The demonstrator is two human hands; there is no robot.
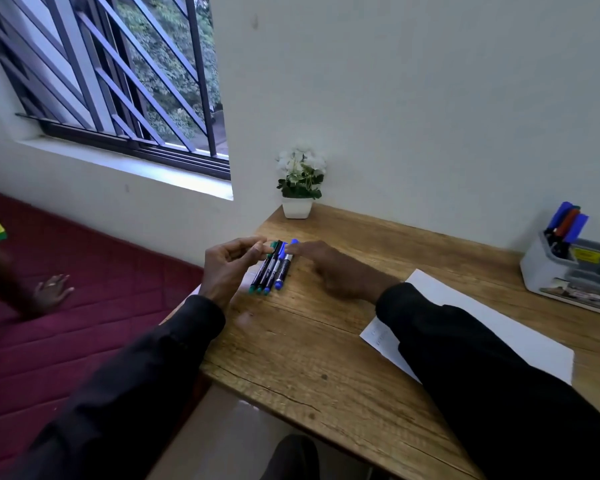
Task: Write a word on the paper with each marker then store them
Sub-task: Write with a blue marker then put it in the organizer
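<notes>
Blue and green markers point(270, 268) lie bunched near the tabletop's far-left corner, both open hands point(227, 268) point(329, 268) fingering them, paper point(492, 320) seemingly unmarked, storing undone.

Markers point(271, 268) left of paper point(520, 341) — on desk point(309, 358)

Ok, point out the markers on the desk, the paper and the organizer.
markers point(270, 268), head view, middle of the barrels in the row.
paper point(520, 337), head view, bare white area right of the sleeve.
organizer point(548, 271), head view, its grey front wall.
</notes>
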